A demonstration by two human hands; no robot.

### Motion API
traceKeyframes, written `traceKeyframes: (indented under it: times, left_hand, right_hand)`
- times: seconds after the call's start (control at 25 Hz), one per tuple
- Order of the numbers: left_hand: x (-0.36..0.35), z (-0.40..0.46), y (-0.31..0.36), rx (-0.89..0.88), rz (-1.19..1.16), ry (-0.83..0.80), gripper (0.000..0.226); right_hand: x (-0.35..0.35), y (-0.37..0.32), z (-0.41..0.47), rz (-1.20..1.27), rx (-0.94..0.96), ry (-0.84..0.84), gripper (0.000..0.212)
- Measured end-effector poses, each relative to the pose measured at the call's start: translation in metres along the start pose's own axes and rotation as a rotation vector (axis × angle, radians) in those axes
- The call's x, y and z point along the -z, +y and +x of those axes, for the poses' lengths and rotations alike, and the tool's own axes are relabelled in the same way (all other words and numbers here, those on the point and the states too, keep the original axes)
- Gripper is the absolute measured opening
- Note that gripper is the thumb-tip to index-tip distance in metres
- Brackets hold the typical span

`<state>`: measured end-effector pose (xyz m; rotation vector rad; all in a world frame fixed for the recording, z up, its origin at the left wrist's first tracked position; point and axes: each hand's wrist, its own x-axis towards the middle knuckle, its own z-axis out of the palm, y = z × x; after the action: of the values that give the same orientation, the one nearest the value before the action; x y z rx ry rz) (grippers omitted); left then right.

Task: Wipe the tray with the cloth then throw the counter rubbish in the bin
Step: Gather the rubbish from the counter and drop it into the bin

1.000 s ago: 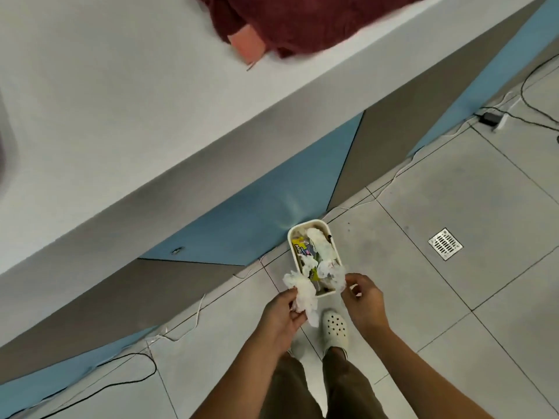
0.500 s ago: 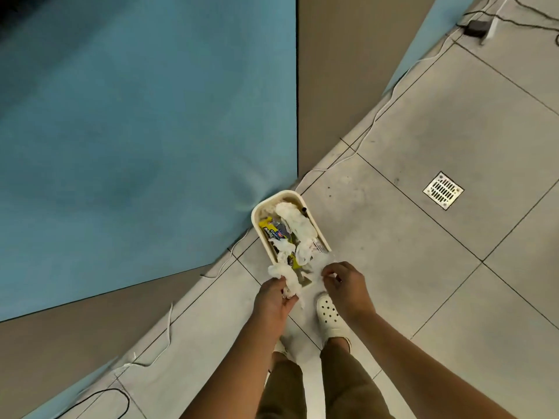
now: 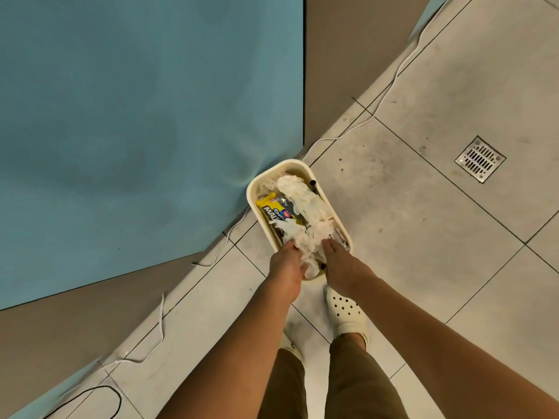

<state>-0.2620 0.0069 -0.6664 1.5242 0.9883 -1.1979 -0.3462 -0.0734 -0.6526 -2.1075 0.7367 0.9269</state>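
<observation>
A cream oblong bin (image 3: pixel 253 189) stands on the tiled floor against the counter's blue front panel. It holds crumpled white tissues (image 3: pixel 302 198) and a yellow snack wrapper (image 3: pixel 273 208). My left hand (image 3: pixel 287 264) is at the bin's near end, its fingers closed on a wad of crumpled white tissue (image 3: pixel 308 246) lying in the bin. My right hand (image 3: pixel 340 264) presses on the same wad from the right, fingertips inside the bin. Neither the tray nor the cloth is in view.
The counter's blue panel (image 3: pixel 136 116) and its grey panel (image 3: pixel 348 55) fill the left and top. White cables (image 3: pixel 390 89) run along its base. A metal floor drain (image 3: pixel 480 159) lies to the right. My cream clog (image 3: pixel 344 313) stands just behind the bin.
I have bent down, so the counter top has left the view. Both hands have dropped from above the bin's near end into it, carrying the tissue down.
</observation>
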Motion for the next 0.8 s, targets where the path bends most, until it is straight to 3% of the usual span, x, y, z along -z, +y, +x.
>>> traceKeyframes:
  times: [0.12,0.44,0.56,0.8]
  left_hand:
    - [0.007,-0.01,-0.004,-0.032,0.073,-0.001,0.04]
    - [0.05,-0.133,0.019,-0.121,0.274,0.024,0.031]
    - [0.055,-0.198,0.039,-0.258,0.369,-0.032,0.02]
    - [0.063,-0.375,0.079,-0.523,0.282,-0.091,0.016]
  right_hand:
    - [0.002,-0.001,-0.008,-0.009,-0.066,0.031,0.061]
    - [0.033,-0.025,-0.111,0.329,-0.114,0.182,0.042]
    - [0.065,-0.055,-0.158,0.459,-0.011,0.26,0.04]
    - [0.186,-0.13,-0.262,0.728,0.249,0.378,0.028]
